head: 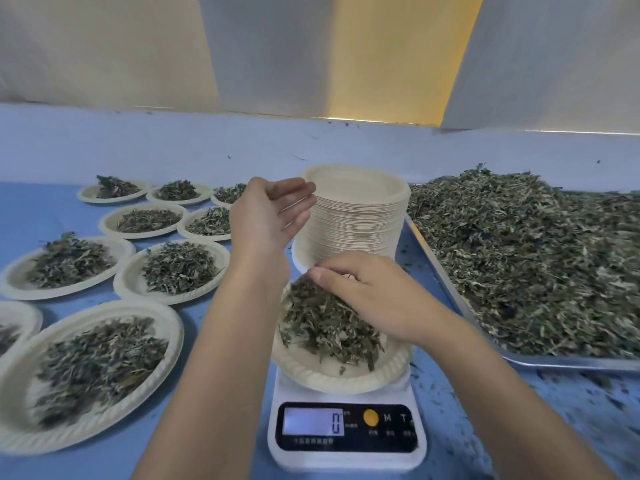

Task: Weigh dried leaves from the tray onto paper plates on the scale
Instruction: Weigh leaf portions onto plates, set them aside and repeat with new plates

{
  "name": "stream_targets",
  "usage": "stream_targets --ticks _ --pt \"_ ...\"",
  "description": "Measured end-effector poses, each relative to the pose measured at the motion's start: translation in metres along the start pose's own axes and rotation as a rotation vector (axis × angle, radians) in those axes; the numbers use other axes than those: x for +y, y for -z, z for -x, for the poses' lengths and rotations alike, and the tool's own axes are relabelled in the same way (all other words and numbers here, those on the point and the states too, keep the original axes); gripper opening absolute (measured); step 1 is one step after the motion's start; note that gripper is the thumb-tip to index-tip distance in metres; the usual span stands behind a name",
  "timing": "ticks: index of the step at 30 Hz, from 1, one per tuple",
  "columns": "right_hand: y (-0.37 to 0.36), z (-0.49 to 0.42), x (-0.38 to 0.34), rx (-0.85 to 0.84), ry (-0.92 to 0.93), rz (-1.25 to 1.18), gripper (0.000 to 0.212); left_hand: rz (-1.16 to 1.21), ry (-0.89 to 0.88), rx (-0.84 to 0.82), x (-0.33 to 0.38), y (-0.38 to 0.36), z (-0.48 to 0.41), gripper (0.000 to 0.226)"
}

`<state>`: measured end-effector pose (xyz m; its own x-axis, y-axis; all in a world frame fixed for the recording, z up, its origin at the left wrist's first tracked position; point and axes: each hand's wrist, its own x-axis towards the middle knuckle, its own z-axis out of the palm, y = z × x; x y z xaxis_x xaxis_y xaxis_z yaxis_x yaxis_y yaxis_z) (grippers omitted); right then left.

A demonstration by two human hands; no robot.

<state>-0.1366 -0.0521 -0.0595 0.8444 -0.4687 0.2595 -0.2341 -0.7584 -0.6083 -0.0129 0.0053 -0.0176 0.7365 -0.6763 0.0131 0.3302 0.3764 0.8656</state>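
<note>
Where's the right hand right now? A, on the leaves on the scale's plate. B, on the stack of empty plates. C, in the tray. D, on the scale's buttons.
A: the right hand touches the leaves heaped on the plate that sits on the scale, clear of the tray and the stack.

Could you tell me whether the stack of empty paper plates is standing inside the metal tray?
No, the stack of empty paper plates stands on the blue table beside the tray, behind the scale.
</note>
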Motion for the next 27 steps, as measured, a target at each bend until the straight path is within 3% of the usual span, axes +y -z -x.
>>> stream_targets --ticks 5,10,15,20,27 --pt "0.0047 0.0001 0.0032 0.191 -0.024 -0.266 0.015 -0.001 0.005 0.015 -0.0013 0.0015 -0.0019 0.033" --pt "0.0043 -0.0023 0.0097 0.370 -0.023 -0.341 0.028 0.001 0.015 0.000 -0.0013 0.0043 -0.0024 0.033" --pt "0.0037 -0.0017 0.0100 0.336 -0.058 -0.370 0.029 -0.023 0.039 -0.035 -0.0026 0.0022 -0.0021 0.033" --pt "0.0038 0.0007 0.0046 0.257 -0.056 -0.230 0.012 -0.054 0.048 -0.058 -0.0043 -0.0002 -0.0021 0.033" --pt "0.0039 0.0016 0.0035 0.003 -0.046 0.048 0.038 -0.079 0.035 -0.068 -0.0045 -0.0010 -0.0018 0.032"
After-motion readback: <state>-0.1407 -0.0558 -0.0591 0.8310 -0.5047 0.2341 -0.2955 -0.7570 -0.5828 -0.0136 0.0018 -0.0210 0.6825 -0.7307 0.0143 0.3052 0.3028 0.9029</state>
